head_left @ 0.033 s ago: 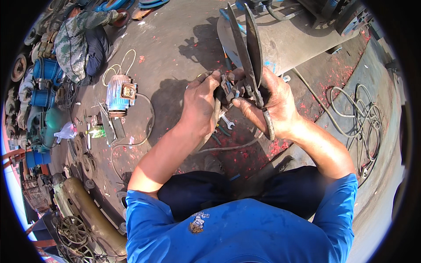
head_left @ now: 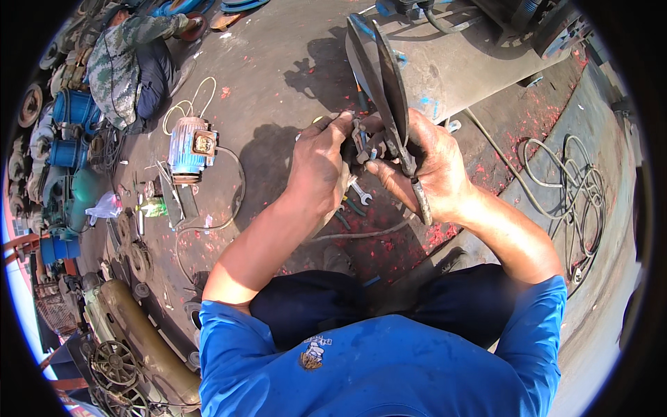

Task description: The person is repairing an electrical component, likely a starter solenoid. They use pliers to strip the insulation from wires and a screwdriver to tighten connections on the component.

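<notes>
My right hand (head_left: 441,170) is closed around the lower end of a dark metal piece with two long blades (head_left: 381,87), which point up and lean left. A worn round rod end (head_left: 422,201) sticks out below that hand. In my left hand (head_left: 321,149), fingers and thumb grip a small dark metal fitting (head_left: 360,139) with bolt-like parts. Both hands are close together, and the fitting sits beside the base of the blades. I cannot tell whether the two are joined. On the ground beneath lies an open-end wrench (head_left: 360,194).
A blue motor (head_left: 186,153) with a cable stands at left. Beyond it a person in a camouflage jacket (head_left: 114,76) crouches by stacked blue parts. A large grey metal cylinder (head_left: 458,76) lies ahead. Coiled cable (head_left: 577,187) rests at right, and red flakes litter the ground.
The two blades have tilted a little to the left, and the rod end has shifted slightly left with them. Both hands keep their grip.
</notes>
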